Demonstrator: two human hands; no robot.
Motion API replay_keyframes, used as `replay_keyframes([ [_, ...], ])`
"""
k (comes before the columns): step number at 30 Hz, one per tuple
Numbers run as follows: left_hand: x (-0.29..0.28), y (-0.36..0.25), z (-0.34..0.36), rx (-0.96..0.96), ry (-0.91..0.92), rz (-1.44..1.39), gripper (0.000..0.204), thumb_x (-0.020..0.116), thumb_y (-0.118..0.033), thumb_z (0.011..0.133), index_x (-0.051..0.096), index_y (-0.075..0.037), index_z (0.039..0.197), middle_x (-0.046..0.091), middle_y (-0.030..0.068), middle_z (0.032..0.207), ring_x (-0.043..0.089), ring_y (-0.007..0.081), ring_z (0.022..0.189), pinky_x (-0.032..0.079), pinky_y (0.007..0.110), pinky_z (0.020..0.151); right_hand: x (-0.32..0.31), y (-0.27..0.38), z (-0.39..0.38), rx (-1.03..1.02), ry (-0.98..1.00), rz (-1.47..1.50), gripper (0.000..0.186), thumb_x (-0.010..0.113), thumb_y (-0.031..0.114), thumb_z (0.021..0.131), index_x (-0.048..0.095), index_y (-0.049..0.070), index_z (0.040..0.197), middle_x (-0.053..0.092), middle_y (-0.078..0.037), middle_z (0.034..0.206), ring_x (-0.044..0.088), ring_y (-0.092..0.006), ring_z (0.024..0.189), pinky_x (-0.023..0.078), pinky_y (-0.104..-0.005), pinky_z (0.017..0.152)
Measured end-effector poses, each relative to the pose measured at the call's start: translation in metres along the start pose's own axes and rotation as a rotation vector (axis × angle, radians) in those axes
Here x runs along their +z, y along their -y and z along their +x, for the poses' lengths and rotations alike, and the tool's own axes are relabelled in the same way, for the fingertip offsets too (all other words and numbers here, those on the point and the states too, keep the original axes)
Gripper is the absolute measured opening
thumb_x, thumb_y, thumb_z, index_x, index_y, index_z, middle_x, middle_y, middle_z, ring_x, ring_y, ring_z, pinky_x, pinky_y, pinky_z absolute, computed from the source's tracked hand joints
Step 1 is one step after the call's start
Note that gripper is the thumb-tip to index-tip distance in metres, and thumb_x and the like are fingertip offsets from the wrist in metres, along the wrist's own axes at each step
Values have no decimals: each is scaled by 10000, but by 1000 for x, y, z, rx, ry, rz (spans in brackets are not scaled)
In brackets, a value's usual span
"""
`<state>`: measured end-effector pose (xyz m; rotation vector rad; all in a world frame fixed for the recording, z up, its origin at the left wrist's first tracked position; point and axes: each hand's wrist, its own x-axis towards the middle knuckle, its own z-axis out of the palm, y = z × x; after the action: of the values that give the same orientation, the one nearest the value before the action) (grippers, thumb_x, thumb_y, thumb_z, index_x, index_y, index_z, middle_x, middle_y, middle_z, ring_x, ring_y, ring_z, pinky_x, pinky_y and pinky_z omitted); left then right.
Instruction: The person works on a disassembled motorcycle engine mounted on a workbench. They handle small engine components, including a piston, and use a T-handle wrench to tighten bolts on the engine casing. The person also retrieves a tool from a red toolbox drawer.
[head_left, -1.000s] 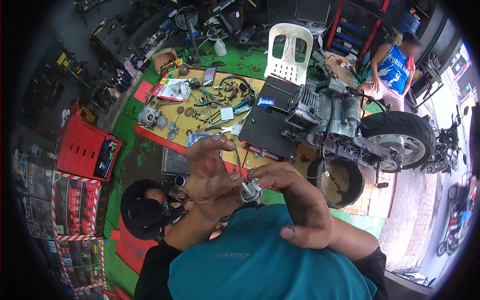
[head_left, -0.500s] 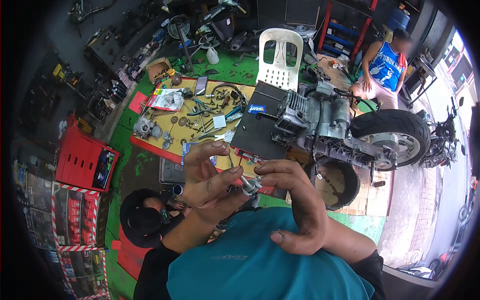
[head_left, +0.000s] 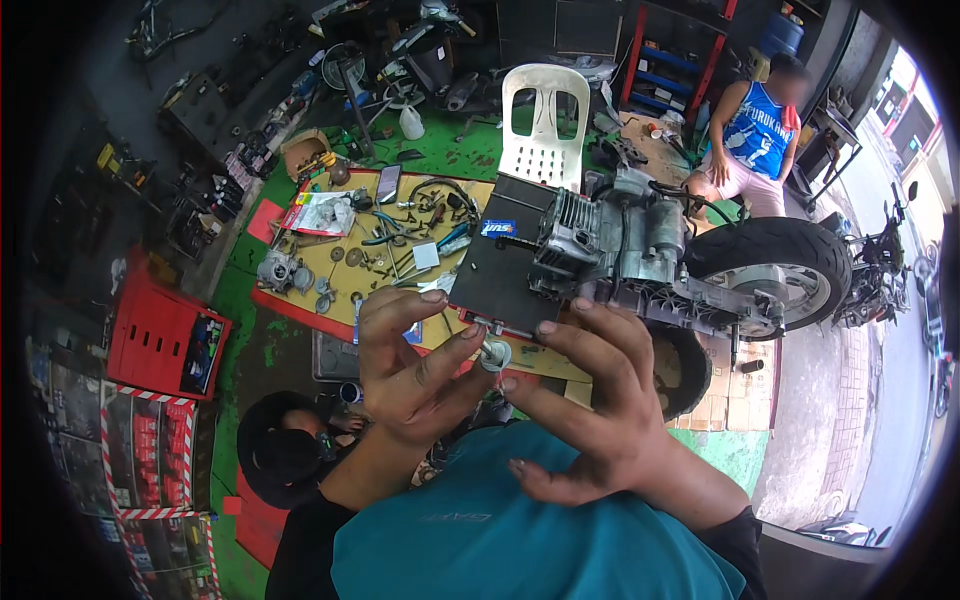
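Near frame centre, our L hand (head_left: 412,388) pinches small metal part (head_left: 497,353), prob. for steadiness, w/ our R hand (head_left: 612,415) beside it, fingers apart.

"What's at the engine's (head_left: 610,235) near left?"
"One left hand (head_left: 410,385), one right hand (head_left: 605,405), one part (head_left: 497,354) between them."
"Seats?"
"One chair (head_left: 543,145), just beyond the engine."
"Mounted on it?"
"One wheel (head_left: 770,245), at its right end."
"Phones (head_left: 389,184)?"
"One, left of the engine."
"Who else?"
"Two: one person (head_left: 755,130) beyond its right end, one capped person (head_left: 272,445) nearer, left of it."
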<state>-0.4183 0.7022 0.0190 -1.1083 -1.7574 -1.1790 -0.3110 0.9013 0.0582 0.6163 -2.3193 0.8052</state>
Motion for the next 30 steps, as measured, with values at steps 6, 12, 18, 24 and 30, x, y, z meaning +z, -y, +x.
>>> replay_keyframes([
  [6, 4, -3, 4, -6, -3, 23, 525, 879, -94, 611, 777, -123, 1125, 579, 134, 1234, 571, 323, 1089, 474, 450, 881, 10, -13, -8, 244, 15, 725, 831, 699, 436, 798, 486, -4, 1471, 389, -287, 1512, 329, -441, 1435, 273, -564, 1149],
  [12, 1, -15, 13, -59, 41, 111, 531, 850, -49, 577, 778, -109, 1100, 602, 130, 1234, 584, 315, 1079, 466, 439, 872, 16, -16, -18, 239, 124, 852, 942, 624, 492, 853, 325, -39, 1571, 229, -325, 1619, 251, -445, 1486, 161, -548, 1194],
  [18, -3, -17, 16, -39, 81, 139, 529, 815, -11, 562, 772, -51, 1088, 604, 168, 1215, 585, 327, 1119, 489, 422, 918, 18, -14, -18, 192, 134, 757, 949, 662, 454, 818, 341, -32, 1567, 236, -322, 1618, 252, -452, 1479, 171, -562, 1187],
  [24, -3, -18, 15, -55, 59, 155, 545, 841, -34, 559, 780, -96, 1097, 620, 130, 1228, 587, 312, 1081, 465, 438, 879, 9, 1, -9, 163, 169, 341, 891, 726, 438, 773, 455, 8, 1505, 286, -292, 1603, 266, -475, 1459, 214, -599, 1171],
  [30, -7, -18, 18, -64, 77, 165, 525, 843, -56, 576, 783, -91, 1096, 628, 135, 1220, 587, 317, 1069, 461, 435, 880, -2, 15, -6, 121, 162, 12, 795, 727, 515, 768, 592, 41, 1392, 389, -246, 1565, 313, -462, 1441, 211, -629, 1160],
])
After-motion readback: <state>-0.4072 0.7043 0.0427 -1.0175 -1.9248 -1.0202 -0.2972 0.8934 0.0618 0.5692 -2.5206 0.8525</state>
